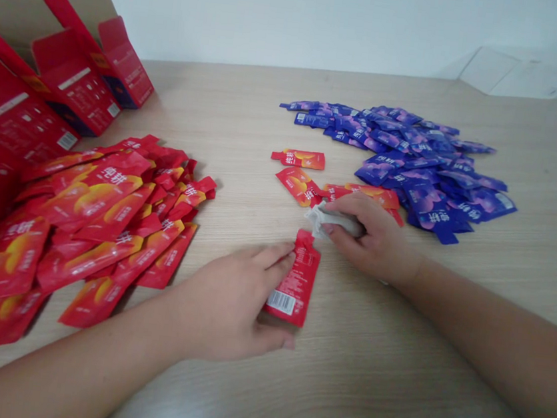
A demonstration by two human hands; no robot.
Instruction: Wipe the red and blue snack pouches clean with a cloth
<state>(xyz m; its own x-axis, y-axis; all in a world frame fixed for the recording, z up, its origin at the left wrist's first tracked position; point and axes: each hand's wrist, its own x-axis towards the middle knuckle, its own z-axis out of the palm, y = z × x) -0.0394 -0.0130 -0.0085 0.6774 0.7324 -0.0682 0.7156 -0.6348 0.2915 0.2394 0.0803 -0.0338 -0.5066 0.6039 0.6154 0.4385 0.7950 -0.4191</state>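
Wood-grain desk (239, 110), red and blue packets, our two hands

Our desk stretches back to a pale wall (304, 24). At its left edge we have red cardboard packaging (12, 111), its flaps raised and brown card showing. Just in front lies a broad heap of red-and-orange packets (107, 209); at the far right we see a heap of blue packets (429, 159).

Our left hand (230, 301) is flat and loosely spread, its fingertips resting on the left edge of a single red packet (297, 288), thumb held apart. Our right hand (380, 237) is curled, thumb and fingers closed on a crumpled whitish cloth (327, 221). Beyond it we count a few loose red packets (307, 160). Our single packet lies barcode side up at the desk's middle, its narrow neck near the cloth; we cannot tell whether they touch.
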